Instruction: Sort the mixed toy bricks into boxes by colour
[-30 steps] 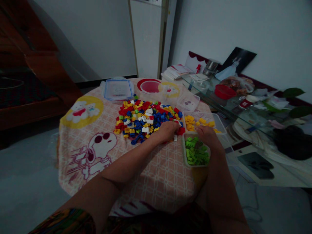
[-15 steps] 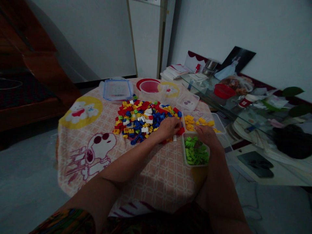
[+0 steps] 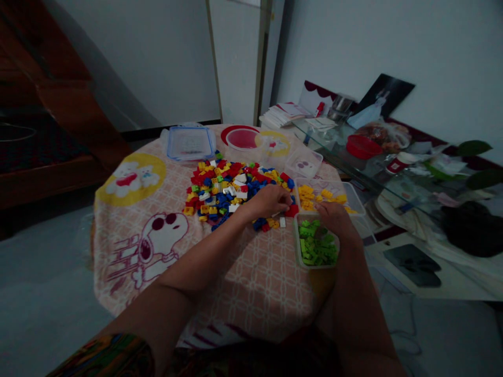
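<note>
A heap of small red, blue, yellow, white and green bricks (image 3: 231, 188) lies on a round table with a cartoon-dog cloth (image 3: 157, 241). My left hand (image 3: 269, 200) rests on the heap's right edge, fingers curled in a pinch over the bricks; what it holds is hidden. My right hand (image 3: 334, 220) lies over the far rim of a clear tub of green bricks (image 3: 317, 250), fingers bent down into it. Behind that tub stands a clear tub of yellow bricks (image 3: 326, 198).
An empty clear tub (image 3: 303, 163), a red lid (image 3: 241, 137) and a clear box with a blue-rimmed lid (image 3: 190, 143) stand at the table's far side. To the right is a low glass table (image 3: 396, 173) crowded with a red bowl, papers and jars.
My left hand has lifted slightly and drawn toward the heap's right edge, uncovering blue and red bricks below it. My right hand has barely moved.
</note>
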### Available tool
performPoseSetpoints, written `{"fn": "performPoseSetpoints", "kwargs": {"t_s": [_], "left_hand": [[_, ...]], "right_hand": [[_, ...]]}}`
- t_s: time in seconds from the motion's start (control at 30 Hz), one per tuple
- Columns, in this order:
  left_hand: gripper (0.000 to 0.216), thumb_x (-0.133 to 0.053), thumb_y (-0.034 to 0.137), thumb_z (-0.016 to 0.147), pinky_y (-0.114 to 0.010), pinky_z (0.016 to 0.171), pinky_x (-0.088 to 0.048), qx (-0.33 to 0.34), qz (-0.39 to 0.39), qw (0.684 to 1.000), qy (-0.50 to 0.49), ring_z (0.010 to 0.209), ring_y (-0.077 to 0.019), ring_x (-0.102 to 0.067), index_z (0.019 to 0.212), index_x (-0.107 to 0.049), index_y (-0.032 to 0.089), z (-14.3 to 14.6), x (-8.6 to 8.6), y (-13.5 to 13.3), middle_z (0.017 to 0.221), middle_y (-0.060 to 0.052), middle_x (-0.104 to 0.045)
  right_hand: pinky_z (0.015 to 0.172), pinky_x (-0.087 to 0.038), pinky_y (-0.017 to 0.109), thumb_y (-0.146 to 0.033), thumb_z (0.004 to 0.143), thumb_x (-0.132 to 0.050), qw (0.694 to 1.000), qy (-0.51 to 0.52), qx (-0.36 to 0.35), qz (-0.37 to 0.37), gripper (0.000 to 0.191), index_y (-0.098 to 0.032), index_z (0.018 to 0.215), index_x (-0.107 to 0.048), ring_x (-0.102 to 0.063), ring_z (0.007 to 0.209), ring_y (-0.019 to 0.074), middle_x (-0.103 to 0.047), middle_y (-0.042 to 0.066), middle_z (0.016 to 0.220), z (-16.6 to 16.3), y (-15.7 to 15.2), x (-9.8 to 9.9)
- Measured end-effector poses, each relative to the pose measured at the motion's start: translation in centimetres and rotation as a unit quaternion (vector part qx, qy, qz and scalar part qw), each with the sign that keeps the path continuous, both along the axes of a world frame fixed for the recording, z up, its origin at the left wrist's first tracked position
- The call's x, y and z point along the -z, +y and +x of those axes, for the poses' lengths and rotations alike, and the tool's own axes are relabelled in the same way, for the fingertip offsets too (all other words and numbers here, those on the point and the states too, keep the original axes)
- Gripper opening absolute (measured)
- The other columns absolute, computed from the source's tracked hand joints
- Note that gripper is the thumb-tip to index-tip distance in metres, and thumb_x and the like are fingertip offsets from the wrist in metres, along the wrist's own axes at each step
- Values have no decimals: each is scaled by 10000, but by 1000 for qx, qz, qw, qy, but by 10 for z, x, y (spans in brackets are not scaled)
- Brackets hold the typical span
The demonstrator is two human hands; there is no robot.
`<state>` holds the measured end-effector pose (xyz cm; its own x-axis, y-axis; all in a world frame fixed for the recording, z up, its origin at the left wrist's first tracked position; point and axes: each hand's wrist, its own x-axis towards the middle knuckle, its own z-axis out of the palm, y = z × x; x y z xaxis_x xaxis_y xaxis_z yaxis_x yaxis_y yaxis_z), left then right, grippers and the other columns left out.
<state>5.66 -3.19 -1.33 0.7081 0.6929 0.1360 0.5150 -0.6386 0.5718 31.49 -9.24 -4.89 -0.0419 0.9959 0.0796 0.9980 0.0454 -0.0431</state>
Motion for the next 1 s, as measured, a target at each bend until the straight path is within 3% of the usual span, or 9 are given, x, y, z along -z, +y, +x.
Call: {"fn": "performPoseSetpoints", "kwargs": {"t_s": [0.07,0.17,0.4,0.53,0.7,0.87,1.0], "left_hand": [[116,-748,178,733,-241,711,-490,27,25,993,113,812,-189,-712,844,-779,194,-6,-8,-4,827,-35,-766],[187,-782,219,713,-280,732,-505,9,50,974,222,905,-257,-725,899,-781,200,-6,-15,-15,905,-91,-772],[259,-693,121,726,-326,762,-522,13,63,955,290,974,-315,-726,971,-769,160,5,-5,-23,944,-160,-767],[231,-702,200,773,-272,728,-498,14,59,977,203,927,-242,-722,992,-776,194,0,0,-10,978,-91,-777],[122,-712,218,789,-220,712,-469,-9,-5,1000,21,794,-149,-696,865,-794,168,1,13,5,848,-31,-776],[203,-691,224,807,-218,712,-516,-55,-81,979,-179,740,-129,-685,961,-793,141,20,33,1,838,-24,-774],[385,-666,153,798,-276,836,-579,-51,-124,950,-281,929,-176,-736,1176,-739,140,37,45,-7,1144,-94,-772]], "right_hand": [[716,-371,330,-259,1018,-386,1000,0,-2,-3,350,-207,773,-630,-600,748,214,-709,107,827,0,-1,-1],[728,-374,330,-263,1024,-373,1000,6,-5,-9,363,-203,787,-641,-603,769,218,-716,115,851,-1,-1,-3],[738,-372,317,-262,1025,-385,1000,5,0,6,354,-202,799,-651,-603,777,208,-718,106,847,-1,-1,1],[733,-370,322,-258,1024,-375,1000,6,-1,8,359,-205,790,-643,-588,759,212,-703,101,813,-1,-1,2],[731,-370,323,-264,1025,-380,1000,-1,5,8,357,-202,794,-645,-589,749,207,-705,102,816,-1,-1,2],[705,-373,326,-267,1019,-367,1000,7,-12,4,380,-199,779,-653,-579,715,204,-698,90,776,1,1,1],[738,-380,330,-256,1028,-367,1000,-13,-6,2,372,-184,811,-661,-602,759,212,-717,118,846,0,1,2]]}}
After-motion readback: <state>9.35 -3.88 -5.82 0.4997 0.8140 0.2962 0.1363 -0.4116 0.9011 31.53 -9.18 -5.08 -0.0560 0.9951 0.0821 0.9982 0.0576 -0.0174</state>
